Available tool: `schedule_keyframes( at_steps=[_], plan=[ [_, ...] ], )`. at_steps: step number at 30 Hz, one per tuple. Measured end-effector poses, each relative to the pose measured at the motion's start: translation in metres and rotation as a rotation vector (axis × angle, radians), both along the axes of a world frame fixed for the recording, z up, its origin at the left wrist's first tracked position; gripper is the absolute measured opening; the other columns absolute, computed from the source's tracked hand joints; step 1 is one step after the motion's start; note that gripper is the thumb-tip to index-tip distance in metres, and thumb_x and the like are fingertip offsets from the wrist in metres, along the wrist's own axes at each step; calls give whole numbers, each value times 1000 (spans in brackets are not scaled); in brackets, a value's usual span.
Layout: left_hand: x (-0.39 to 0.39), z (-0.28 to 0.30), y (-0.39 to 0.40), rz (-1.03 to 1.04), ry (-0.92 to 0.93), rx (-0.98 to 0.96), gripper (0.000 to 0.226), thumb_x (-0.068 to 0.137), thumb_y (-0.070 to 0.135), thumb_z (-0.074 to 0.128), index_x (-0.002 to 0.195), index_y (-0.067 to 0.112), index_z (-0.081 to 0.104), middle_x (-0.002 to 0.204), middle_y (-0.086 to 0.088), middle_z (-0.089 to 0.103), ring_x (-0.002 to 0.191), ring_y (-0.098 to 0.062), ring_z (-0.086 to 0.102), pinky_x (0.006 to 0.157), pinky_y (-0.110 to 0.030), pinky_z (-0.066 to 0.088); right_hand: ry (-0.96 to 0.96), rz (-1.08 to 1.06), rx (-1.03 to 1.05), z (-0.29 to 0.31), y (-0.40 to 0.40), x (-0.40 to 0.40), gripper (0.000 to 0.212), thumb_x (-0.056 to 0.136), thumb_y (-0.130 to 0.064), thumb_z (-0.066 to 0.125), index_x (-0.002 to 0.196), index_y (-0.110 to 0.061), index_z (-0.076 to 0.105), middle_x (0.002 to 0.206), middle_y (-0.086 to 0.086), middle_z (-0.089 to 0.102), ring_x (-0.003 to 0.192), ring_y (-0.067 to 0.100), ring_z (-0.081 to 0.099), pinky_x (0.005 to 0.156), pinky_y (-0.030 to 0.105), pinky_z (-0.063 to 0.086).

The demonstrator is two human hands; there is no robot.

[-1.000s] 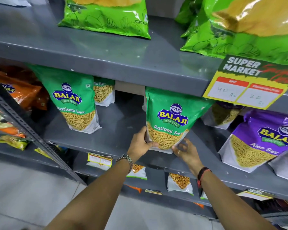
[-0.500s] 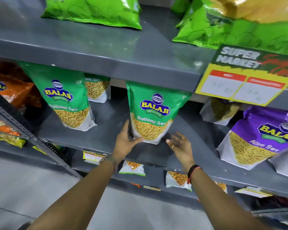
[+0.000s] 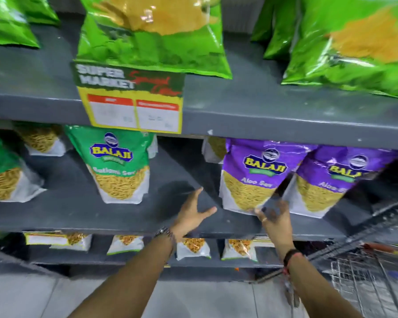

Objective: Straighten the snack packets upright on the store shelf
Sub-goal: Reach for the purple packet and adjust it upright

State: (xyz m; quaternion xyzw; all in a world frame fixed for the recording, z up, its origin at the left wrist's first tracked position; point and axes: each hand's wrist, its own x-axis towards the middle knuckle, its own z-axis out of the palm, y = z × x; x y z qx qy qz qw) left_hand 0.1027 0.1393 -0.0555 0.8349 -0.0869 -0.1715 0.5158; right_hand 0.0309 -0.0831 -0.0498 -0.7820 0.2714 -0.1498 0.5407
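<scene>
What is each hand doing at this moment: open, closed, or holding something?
Left hand: open, fingers spread, holding nothing, over the bare shelf.
Right hand: blurred, at the bottom corner of the purple Aloo Sev packet; grip cannot be told.

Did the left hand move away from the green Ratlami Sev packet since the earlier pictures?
Yes. The left hand has let go of the green Ratlami Sev packet and moved right along the shelf, toward the purple Aloo Sev packet.

Grey metal shelving (image 3: 285, 115), pale tiled floor (image 3: 32, 299), wire trolley (image 3: 365, 271) at right.
</scene>
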Motion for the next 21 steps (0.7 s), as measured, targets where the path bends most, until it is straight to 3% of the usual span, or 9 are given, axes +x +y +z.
schedule_keyframes(
  at_steps=[2,4,6,8,10,12,14,17,21],
  plan=[
    [13,8,-26,-67,105,-27,91,76,34,70,147,16,16,149,7,27,137,-13,31,114,-32,30,20,100,35,-10,-16,9,68,72,-7,76,130,-11,41,106,2,58,88,-3,59,88,38,46],
    [20,9,-43,-61,127,-72,86,72,30,74,143,14,28,144,5,38,133,-14,39,110,-33,36,38,136,37,-16,-21,16,58,71,-12,78,121,-18,50,100,-2,61,93,12,56,87,35,46],
    [19,5,-52,3,119,-72,73,66,32,77,128,14,43,134,-3,56,121,-22,55,101,-40,47,39,125,37,-20,-21,20,38,69,-14,79,91,-28,52,72,-13,51,79,17,48,76,31,42],
    [14,2,-54,91,76,-58,63,67,31,76,120,10,48,119,0,62,106,-18,61,92,-33,52,28,125,56,-18,-16,23,41,63,-22,82,94,-26,55,68,-16,50,74,17,49,76,32,43],
    [11,5,-51,152,36,-68,49,71,24,75,110,8,50,105,1,62,93,-15,60,80,-27,50,34,147,76,-18,-14,26,57,60,-25,83,110,-17,57,72,-15,56,77,17,55,77,35,47],
    [12,7,-45,177,19,-77,45,71,21,74,108,9,50,106,-3,65,92,-17,62,79,-29,51,32,187,70,-19,-9,32,61,63,-19,82,117,-12,55,73,-14,58,74,13,57,77,37,49],
    [15,5,-38,192,7,-80,44,71,20,74,107,9,50,110,-7,67,97,-21,65,83,-34,54,24,206,56,-13,-1,38,64,62,-26,82,119,-13,55,82,-6,65,80,15,62,79,38,54],
    [22,3,-33,221,-14,-84,46,71,21,75,109,8,51,112,-7,67,100,-22,65,87,-36,54,31,233,94,-8,5,47,64,67,-18,80,125,-12,52,105,0,65,99,18,64,77,20,55],
    [22,3,-34,245,-33,-88,47,72,19,74,112,9,50,112,-5,65,99,-19,63,88,-33,53,23,274,196,-3,5,48,64,69,-12,79,127,-11,50,114,1,61,110,22,61,94,39,52]
  ],
)
